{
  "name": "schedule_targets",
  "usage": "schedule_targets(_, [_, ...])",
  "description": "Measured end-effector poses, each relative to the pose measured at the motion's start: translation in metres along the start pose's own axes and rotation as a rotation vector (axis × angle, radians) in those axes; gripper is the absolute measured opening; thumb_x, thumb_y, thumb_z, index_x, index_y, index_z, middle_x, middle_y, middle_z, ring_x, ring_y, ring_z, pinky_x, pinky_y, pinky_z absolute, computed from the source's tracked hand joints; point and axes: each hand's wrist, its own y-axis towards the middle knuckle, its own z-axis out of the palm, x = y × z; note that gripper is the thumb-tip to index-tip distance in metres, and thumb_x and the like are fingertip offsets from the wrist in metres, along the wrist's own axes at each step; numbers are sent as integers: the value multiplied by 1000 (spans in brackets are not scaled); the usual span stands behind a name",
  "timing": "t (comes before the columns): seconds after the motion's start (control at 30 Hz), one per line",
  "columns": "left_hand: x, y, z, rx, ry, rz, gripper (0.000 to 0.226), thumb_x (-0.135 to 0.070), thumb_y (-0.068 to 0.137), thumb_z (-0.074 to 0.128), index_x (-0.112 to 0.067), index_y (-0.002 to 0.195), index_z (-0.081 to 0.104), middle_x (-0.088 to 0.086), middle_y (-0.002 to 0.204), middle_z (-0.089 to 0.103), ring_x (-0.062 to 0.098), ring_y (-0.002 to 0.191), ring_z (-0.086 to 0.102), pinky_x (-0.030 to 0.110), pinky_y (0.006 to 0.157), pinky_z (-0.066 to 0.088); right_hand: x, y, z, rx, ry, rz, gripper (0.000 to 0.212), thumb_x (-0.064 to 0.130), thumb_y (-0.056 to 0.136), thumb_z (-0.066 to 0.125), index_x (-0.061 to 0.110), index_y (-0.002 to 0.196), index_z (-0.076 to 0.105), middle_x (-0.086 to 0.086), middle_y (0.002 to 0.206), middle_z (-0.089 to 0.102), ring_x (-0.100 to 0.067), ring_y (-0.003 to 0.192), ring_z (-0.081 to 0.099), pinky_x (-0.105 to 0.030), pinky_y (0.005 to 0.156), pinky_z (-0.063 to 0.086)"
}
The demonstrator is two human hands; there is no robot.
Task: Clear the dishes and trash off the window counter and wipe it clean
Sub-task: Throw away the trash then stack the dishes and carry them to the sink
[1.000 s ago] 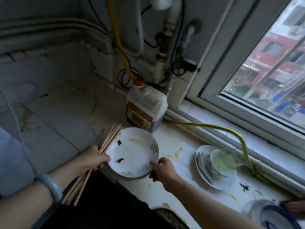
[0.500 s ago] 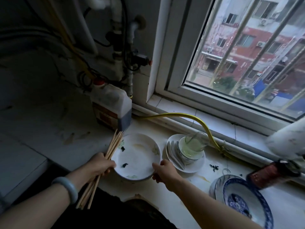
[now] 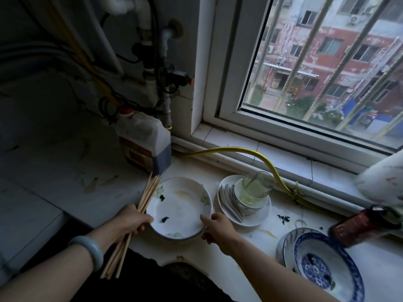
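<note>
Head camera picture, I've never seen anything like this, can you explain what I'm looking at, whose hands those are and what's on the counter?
No machine: a person wears a camera on the head, looking down at their hands. The left hand grips a bundle of chopsticks; the right hand holds the rim of a dirty white plate at the edge of the window counter. Also there: a second plate carrying spoons and a glass, a blue-patterned bowl, a plastic jug and a yellow hose.

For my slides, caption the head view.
Left hand grips chopsticks while right hand holds a dirty white plate at the window counter.
</note>
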Motion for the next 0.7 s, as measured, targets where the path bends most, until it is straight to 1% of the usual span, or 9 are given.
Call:
schedule_targets(0.07, [0,1,-5,-5,9,1,27,-23,81,73,-2,95,63,8,60,58,17,53,50,23,47,38,-4,-2,-8,2,78,35,39,35,94,56,-3,102,58,-16,73,57,-20,52,53,-28,47,38])
schedule_targets(0.1, [-2,2,-7,-24,7,4,28,-26,82,73,-3,95,63,8,60,58,18,53,50,24,47,38,-8,-3,-13,-23,144,76,37,36,94,54,-1,94,57,-15,68,57,-19,47,49,-26,46,35])
schedule_targets(0.13, [-4,4,-9,-58,4,11,27,-27,83,71,-4,95,62,9,60,57,19,53,50,24,47,38,-13,-3,-19,-64,215,121,32,35,94,52,4,85,53,-12,63,56,-17,42,44,-24,44,31])
schedule_targets(0.2, [-10,7,-11,-151,14,33,22,-23,86,68,-4,93,62,11,60,58,22,52,52,25,49,40,-22,-2,-29,-191,348,181,23,27,92,49,11,76,43,-10,57,52,-14,37,34,-21,43,24])
schedule_targets(0.27, [-18,9,-11,-240,51,61,17,-20,87,65,-4,91,61,12,63,62,23,53,55,26,49,42,-26,2,-39,-324,453,196,20,18,90,44,11,71,42,-12,56,53,-14,34,31,-18,39,23])
schedule_targets(0.37, [-26,9,-5,-294,118,67,11,-17,86,62,-7,91,59,14,73,66,25,61,61,26,49,43,-23,9,-53,-452,519,199,23,12,93,43,0,76,53,-17,64,59,-13,30,39,-15,31,25])
schedule_targets(0.43, [-26,10,-2,-302,156,62,13,-17,85,61,-8,94,60,14,80,66,28,70,63,28,56,48,-22,11,-58,-484,552,195,19,5,91,41,-3,80,55,-20,69,61,-12,27,42,-15,30,26])
schedule_targets(0.5, [-24,9,1,-300,186,66,14,-17,85,60,-9,96,61,13,86,65,29,79,64,31,65,51,-22,11,-60,-488,577,193,18,1,90,41,-4,79,54,-21,69,61,-12,26,44,-14,28,28])
schedule_targets(0.7, [-25,5,0,-289,176,113,7,-17,85,61,-13,90,60,10,83,63,29,78,62,31,68,50,-23,4,-62,-526,618,189,16,1,91,45,-3,79,55,-20,65,60,-13,30,48,-15,29,33])
